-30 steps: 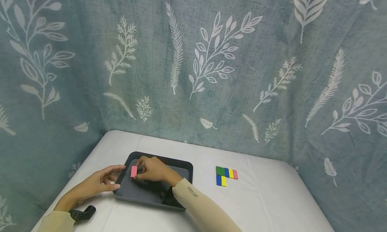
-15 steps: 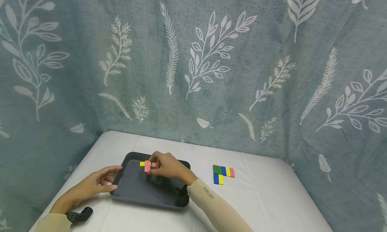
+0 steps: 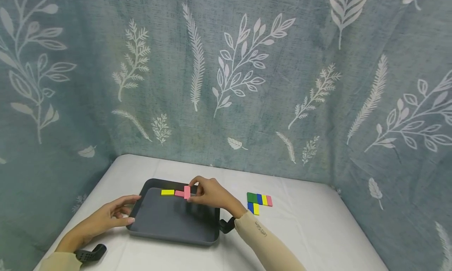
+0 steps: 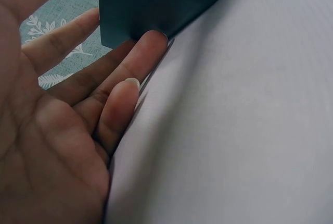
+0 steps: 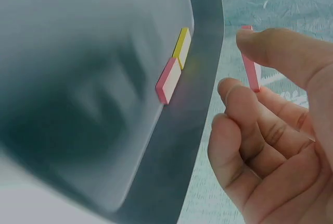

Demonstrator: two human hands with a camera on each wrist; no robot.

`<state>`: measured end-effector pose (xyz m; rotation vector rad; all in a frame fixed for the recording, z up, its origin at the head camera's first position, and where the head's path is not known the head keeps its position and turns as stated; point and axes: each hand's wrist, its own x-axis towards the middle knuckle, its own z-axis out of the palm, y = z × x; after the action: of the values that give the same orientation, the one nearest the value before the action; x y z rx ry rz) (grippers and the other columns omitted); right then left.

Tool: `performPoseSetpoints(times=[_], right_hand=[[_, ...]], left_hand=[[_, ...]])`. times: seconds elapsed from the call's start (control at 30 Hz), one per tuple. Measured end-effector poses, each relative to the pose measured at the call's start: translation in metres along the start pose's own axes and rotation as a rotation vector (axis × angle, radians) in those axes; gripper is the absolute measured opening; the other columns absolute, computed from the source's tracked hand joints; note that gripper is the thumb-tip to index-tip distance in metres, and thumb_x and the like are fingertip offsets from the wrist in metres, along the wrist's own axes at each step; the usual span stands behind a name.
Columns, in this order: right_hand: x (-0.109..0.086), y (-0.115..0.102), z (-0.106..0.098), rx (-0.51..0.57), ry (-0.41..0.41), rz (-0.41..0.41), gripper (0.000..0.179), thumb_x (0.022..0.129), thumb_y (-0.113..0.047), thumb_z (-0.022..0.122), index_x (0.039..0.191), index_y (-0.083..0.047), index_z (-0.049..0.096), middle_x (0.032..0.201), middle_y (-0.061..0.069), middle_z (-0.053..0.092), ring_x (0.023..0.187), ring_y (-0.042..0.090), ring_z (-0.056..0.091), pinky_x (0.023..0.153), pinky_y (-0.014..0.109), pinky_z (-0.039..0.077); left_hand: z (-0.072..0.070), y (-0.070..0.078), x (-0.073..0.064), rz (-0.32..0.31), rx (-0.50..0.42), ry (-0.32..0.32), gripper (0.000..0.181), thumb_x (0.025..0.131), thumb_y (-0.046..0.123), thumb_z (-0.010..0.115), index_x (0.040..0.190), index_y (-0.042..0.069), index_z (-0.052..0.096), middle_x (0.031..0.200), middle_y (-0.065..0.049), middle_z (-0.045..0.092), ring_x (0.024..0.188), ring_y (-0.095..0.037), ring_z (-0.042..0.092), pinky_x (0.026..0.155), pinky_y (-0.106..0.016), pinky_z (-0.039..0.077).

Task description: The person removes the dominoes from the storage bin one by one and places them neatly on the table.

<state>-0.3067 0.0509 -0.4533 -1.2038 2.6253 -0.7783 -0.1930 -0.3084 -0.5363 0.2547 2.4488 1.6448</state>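
Note:
My right hand [image 3: 213, 193] pinches a small flat pink block [image 3: 187, 192] between thumb and finger, above the far right part of a dark grey tray [image 3: 169, 220]. In the right wrist view the held pink block [image 5: 251, 63] stands on edge, raised off the tray. A yellow block [image 3: 167, 192] and a second pink block [image 3: 179, 193] lie end to end along the tray's far wall. My left hand [image 3: 102, 218] touches the tray's left side with loosely bent fingers and thumb. In the left wrist view these fingers [image 4: 148, 52] meet the tray's outer wall.
Right of the tray, a group of flat blocks lies on the white-covered table [image 3: 300, 231]: green [image 3: 252, 197], blue [image 3: 259, 199], yellow [image 3: 264, 200] and pink in one row, blue and yellow below. A leaf-patterned curtain [image 3: 197, 86] hangs behind the table and along both sides.
My right hand has carried the pink block rightward across the tray, from its left part to the far right. The yellow and second pink blocks have come into view. My left hand stays at the tray.

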Motion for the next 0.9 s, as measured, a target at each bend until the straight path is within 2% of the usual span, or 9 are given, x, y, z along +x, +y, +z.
performPoseSetpoints(times=[0.3, 0.47, 0.7, 0.9], right_hand=[[-0.02, 0.015, -0.008, 0.012, 0.034, 0.016, 0.044, 0.091, -0.032, 0.081, 0.127, -0.013, 0.062, 0.077, -0.009, 0.063, 0.063, 0.005, 0.059, 0.063, 0.023, 0.05], [-0.03, 0.022, -0.013, 0.021, 0.057, 0.041, 0.043, 0.091, -0.032, 0.08, 0.126, -0.014, 0.062, 0.077, -0.008, 0.064, 0.063, 0.006, 0.059, 0.064, 0.024, 0.05], [-0.049, 0.036, -0.019, 0.05, 0.088, 0.062, 0.042, 0.092, -0.028, 0.08, 0.127, -0.014, 0.062, 0.074, -0.007, 0.065, 0.062, 0.007, 0.059, 0.063, 0.026, 0.05], [-0.066, 0.049, -0.023, 0.051, 0.118, 0.085, 0.042, 0.09, -0.03, 0.081, 0.125, -0.015, 0.063, 0.072, -0.008, 0.064, 0.061, 0.008, 0.059, 0.062, 0.027, 0.049]], left_hand=[[0.0, -0.003, -0.003, 0.019, 0.001, -0.006, 0.074, 0.094, 0.028, 0.077, 0.157, 0.017, 0.041, 0.153, -0.015, 0.047, 0.119, -0.028, 0.054, 0.086, -0.033, 0.049], [0.001, -0.002, -0.002, 0.003, -0.01, 0.0, 0.075, 0.093, 0.029, 0.078, 0.157, 0.017, 0.041, 0.152, -0.015, 0.047, 0.118, -0.027, 0.053, 0.086, -0.033, 0.049], [0.0, -0.003, -0.004, 0.032, -0.005, -0.014, 0.072, 0.095, 0.027, 0.075, 0.157, 0.016, 0.04, 0.154, -0.017, 0.045, 0.121, -0.027, 0.051, 0.089, -0.034, 0.048], [0.002, 0.001, -0.005, 0.021, -0.02, -0.002, 0.074, 0.094, 0.027, 0.076, 0.157, 0.014, 0.04, 0.153, -0.018, 0.045, 0.121, -0.028, 0.052, 0.088, -0.032, 0.048]])
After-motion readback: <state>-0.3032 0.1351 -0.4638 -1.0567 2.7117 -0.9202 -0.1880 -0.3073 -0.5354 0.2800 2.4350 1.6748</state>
